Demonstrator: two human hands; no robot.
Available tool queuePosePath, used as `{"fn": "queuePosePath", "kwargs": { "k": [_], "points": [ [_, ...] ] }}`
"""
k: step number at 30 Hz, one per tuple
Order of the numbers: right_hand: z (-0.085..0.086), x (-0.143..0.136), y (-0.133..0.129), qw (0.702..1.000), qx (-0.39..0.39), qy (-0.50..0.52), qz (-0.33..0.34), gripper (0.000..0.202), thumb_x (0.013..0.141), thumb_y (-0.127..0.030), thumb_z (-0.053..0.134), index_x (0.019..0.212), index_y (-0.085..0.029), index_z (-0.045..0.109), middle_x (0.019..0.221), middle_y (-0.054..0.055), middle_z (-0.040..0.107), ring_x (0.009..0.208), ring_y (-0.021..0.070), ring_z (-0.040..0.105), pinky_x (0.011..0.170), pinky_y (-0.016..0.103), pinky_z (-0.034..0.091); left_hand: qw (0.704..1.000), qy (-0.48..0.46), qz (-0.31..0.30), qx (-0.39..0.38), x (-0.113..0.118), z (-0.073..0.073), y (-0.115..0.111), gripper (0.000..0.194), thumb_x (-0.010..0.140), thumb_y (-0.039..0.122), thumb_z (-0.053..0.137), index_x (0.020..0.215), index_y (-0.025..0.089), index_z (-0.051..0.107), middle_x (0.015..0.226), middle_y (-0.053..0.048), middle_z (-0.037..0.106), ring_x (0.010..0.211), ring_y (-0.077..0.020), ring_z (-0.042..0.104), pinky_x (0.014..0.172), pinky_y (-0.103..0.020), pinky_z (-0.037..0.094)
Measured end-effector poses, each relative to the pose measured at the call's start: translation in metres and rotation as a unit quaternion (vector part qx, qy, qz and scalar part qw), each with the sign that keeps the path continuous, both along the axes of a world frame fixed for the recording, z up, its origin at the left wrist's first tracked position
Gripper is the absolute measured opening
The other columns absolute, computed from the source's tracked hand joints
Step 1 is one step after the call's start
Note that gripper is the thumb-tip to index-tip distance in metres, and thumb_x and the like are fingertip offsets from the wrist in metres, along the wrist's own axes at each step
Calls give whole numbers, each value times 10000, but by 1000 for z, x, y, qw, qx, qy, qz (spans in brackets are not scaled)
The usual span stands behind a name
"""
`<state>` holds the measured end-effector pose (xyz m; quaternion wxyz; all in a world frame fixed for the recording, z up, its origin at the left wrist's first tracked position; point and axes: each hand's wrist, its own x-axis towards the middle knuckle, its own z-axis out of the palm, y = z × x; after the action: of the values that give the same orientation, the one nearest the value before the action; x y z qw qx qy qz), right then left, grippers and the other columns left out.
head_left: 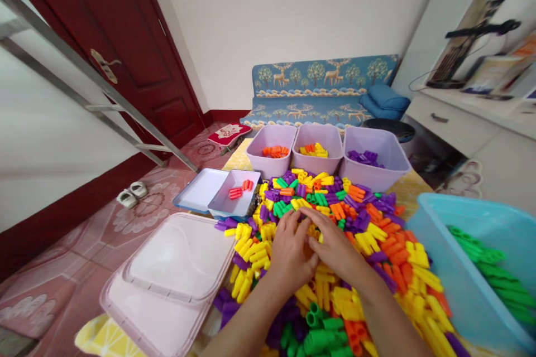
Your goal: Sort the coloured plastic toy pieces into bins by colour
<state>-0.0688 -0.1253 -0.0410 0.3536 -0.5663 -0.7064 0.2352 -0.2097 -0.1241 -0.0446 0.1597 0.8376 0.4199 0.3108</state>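
Green pieces (489, 273) in blue bin (444, 256); purple pieces (365, 158) in lilac tub (379, 178).

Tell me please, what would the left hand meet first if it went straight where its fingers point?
Probably the fingers of the right hand, curving just ahead of it; otherwise yellow pieces in the pile. Their exact depth is unclear.

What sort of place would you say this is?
Probably a room in a home: there is a deer-patterned sofa against the wall, a dark red panelled door, and a pair of small shoes on the tiled floor.
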Motion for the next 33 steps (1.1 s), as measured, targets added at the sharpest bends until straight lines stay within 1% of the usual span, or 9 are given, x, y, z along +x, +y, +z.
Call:
{"fn": "queuePosePath", "kwargs": {
  "k": [4,7,10,14,17,20,22,26,33],
  "points": [
    [8,14,-18,998,24,-34,-39,489,777,-230,538,1266,-225,561,1329,82,566,1240,249,497,1073,480,366,999,-15,-28,14,3,0,1,551,741,190,593,1285,198,507,1324,-84,528,1272,-264,413,1138,-492,274],
    [10,40,-44,984,86,-92,-127,419,847,-374,534,1249,-264,573,1328,68,567,1251,281,482,1072,510,352,1000,-22,1,8,2,-2,0,492,791,284,608,1272,231,524,1285,-72,559,1273,-288,398,1096,-515,331],
    [0,73,-70,952,124,-157,-231,485,865,-481,491,1295,-259,529,1364,89,527,1282,312,443,1084,535,324,1000,-19,21,1,1,-5,2,505,777,317,636,1269,251,538,1275,-71,563,1275,-323,383,1059,-533,367],
    [-24,105,-86,927,86,-199,-306,614,895,-536,382,1360,-141,454,1450,169,403,1336,322,370,1107,510,304,1000,-19,23,6,2,-7,4,508,764,309,644,1260,241,551,1252,-79,573,1257,-329,401,1046,-530,382],
    [-39,107,-81,934,40,-201,-292,632,916,-531,326,1374,-109,433,1472,190,365,1361,322,331,1107,516,299,999,-21,29,8,2,-8,4,505,765,314,644,1258,248,555,1248,-82,574,1257,-329,403,1040,-530,387],
    [-42,96,-67,940,30,-213,-263,593,923,-521,333,1365,-146,458,1455,168,401,1358,323,330,1093,544,297,999,-13,36,-1,1,-9,3,503,779,352,639,1264,247,553,1273,-91,558,1271,-333,388,1042,-530,379],
    [-37,86,-56,942,33,-217,-253,576,923,-520,351,1352,-157,475,1423,160,443,1341,320,349,1090,551,290,999,-18,45,-3,1,-9,1,547,792,409,630,1300,239,520,1352,-114,491,1297,-341,364,1047,-540,363],
    [-21,63,-33,961,33,-167,-218,569,921,-514,380,1352,-154,471,1373,139,496,1297,287,400,1091,505,310,995,-67,78,-2,1,-7,-2,657,827,456,588,1406,234,372,1521,-153,216,1390,-332,255,1075,-541,312],
    [9,6,-22,998,33,-17,-46,632,851,-498,551,1408,-235,410,1458,83,426,1352,264,353,1114,463,299,993,-77,85,10,1,-13,0,708,786,264,586,1436,231,308,1565,-145,64,1437,-327,132,1097,-566,254]
  ]
}}
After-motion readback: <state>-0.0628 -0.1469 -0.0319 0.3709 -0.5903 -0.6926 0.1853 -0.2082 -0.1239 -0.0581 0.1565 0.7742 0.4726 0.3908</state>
